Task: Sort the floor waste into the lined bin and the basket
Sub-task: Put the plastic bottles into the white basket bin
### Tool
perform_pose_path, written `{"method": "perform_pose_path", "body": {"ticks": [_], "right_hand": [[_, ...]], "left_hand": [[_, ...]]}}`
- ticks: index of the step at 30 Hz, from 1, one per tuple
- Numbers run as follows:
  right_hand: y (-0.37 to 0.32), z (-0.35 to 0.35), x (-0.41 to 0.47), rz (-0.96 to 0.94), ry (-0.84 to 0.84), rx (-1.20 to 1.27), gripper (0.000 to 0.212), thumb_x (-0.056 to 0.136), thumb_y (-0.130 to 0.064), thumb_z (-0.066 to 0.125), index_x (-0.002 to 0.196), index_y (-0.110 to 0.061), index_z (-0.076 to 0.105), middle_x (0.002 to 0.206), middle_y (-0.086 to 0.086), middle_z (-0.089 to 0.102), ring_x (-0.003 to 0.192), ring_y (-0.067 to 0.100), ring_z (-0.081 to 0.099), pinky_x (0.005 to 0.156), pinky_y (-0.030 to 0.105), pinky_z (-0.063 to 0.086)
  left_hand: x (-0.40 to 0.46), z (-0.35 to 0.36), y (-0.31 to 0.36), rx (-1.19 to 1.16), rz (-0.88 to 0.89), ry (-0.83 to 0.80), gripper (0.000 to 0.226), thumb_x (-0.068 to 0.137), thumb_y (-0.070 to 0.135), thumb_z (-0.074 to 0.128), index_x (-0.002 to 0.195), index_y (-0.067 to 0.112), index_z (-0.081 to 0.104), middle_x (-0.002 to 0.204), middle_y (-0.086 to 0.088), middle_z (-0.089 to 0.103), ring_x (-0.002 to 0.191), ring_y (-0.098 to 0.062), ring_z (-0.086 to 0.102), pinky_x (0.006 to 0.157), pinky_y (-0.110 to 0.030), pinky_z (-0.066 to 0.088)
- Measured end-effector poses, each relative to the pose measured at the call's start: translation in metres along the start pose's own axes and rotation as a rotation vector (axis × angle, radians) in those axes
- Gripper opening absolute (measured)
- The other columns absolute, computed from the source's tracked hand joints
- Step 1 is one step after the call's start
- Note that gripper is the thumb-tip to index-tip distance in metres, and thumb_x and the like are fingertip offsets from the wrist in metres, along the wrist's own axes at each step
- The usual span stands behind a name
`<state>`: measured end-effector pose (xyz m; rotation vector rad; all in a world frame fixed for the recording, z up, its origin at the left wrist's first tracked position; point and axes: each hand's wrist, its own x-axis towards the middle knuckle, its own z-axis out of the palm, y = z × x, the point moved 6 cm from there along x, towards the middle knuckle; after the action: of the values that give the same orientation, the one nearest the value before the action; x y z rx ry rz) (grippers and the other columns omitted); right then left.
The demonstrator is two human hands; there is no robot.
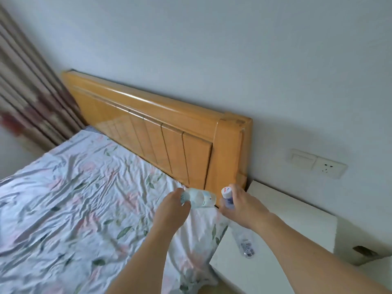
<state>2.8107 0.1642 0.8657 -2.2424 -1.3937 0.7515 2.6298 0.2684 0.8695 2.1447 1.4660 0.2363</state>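
My left hand (174, 207) is closed around one end of a clear plastic bottle (201, 198), which lies sideways above the bed's corner by the headboard. My right hand (241, 206) grips a second clear bottle (226, 192) near its white cap. That bottle's body slants down below my wrist, over the white nightstand. No bin or basket is in view, and the floor is nearly out of sight.
A bed with a crumpled floral sheet (84, 198) fills the left. Its wooden headboard (169, 141) stands against the wall. A white nightstand (286, 225) sits to the right, below a wall switch and socket (316, 164). A curtain (27, 98) hangs at far left.
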Motion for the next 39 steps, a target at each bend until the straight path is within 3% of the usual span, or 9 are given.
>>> {"method": "perform_pose_path", "body": {"ticks": [2,7,11,14,16,23,31,39], "right_hand": [[-0.049,0.004,-0.014,-0.123,-0.056,0.008,0.032,0.085,-0.045,0.050,0.105,-0.026,0.034,0.102,-0.006,0.052,0.082,0.018,0.052,0.076,0.034,0.047],[-0.171,0.024,-0.046,-0.378,-0.134,0.046,0.047,0.085,-0.046,0.055,0.122,-0.023,0.037,0.098,-0.020,0.048,0.086,0.008,0.053,0.068,0.025,0.043],[-0.284,0.075,-0.094,-0.568,-0.227,0.064,0.052,0.084,-0.045,0.060,0.122,-0.021,0.036,0.110,-0.013,0.052,0.094,0.010,0.055,0.078,0.027,0.043],[-0.361,0.130,-0.148,-0.688,-0.309,0.068,0.044,0.083,-0.043,0.060,0.111,-0.022,0.033,0.103,-0.004,0.054,0.087,0.016,0.055,0.074,0.032,0.044],[-0.415,0.175,-0.200,-0.776,-0.386,0.066,0.045,0.082,-0.039,0.061,0.114,-0.018,0.036,0.101,0.000,0.053,0.084,0.018,0.054,0.070,0.032,0.042],[-0.566,0.311,-0.400,-1.043,-0.580,0.113,0.050,0.083,-0.036,0.068,0.119,-0.023,0.036,0.108,-0.005,0.051,0.091,0.016,0.052,0.074,0.028,0.038],[-0.688,0.418,-0.608,-1.274,-0.723,0.190,0.045,0.083,-0.032,0.071,0.109,-0.024,0.035,0.098,-0.007,0.049,0.087,0.014,0.049,0.062,0.020,0.035],[-0.768,0.526,-0.744,-1.377,-0.857,0.169,0.044,0.083,-0.031,0.070,0.107,-0.023,0.034,0.101,-0.005,0.050,0.089,0.013,0.049,0.063,0.018,0.035]], "left_hand": [[-0.031,-0.045,-0.021,0.014,-0.042,0.089,0.026,0.090,0.024,0.051,0.116,0.019,0.054,0.099,0.001,0.058,0.086,-0.022,0.058,0.072,-0.037,0.052],[-0.111,-0.140,-0.084,0.040,-0.205,0.261,0.026,0.088,0.026,0.053,0.114,0.022,0.054,0.103,-0.002,0.060,0.086,-0.022,0.055,0.068,-0.029,0.042],[-0.212,-0.216,-0.167,0.018,-0.379,0.432,0.021,0.087,0.029,0.055,0.107,0.024,0.056,0.100,-0.004,0.062,0.087,-0.025,0.057,0.068,-0.031,0.043],[-0.308,-0.259,-0.232,-0.006,-0.508,0.545,0.023,0.086,0.029,0.055,0.107,0.021,0.058,0.099,-0.006,0.065,0.087,-0.025,0.060,0.066,-0.030,0.042],[-0.387,-0.284,-0.278,-0.030,-0.609,0.636,0.023,0.085,0.029,0.056,0.107,0.021,0.059,0.098,-0.006,0.065,0.087,-0.024,0.060,0.067,-0.029,0.042],[-0.652,-0.336,-0.418,-0.040,-0.922,0.820,0.027,0.084,0.032,0.059,0.110,0.023,0.058,0.095,-0.002,0.064,0.081,-0.020,0.060,0.067,-0.031,0.048],[-0.883,-0.375,-0.512,-0.001,-1.128,0.948,0.013,0.082,0.028,0.061,0.090,0.020,0.055,0.082,-0.002,0.060,0.071,-0.021,0.056,0.057,-0.028,0.039],[-1.028,-0.410,-0.587,-0.075,-1.228,1.063,0.017,0.084,0.025,0.058,0.072,0.019,0.047,0.068,0.001,0.051,0.058,-0.016,0.042,0.055,-0.028,0.034]]}}
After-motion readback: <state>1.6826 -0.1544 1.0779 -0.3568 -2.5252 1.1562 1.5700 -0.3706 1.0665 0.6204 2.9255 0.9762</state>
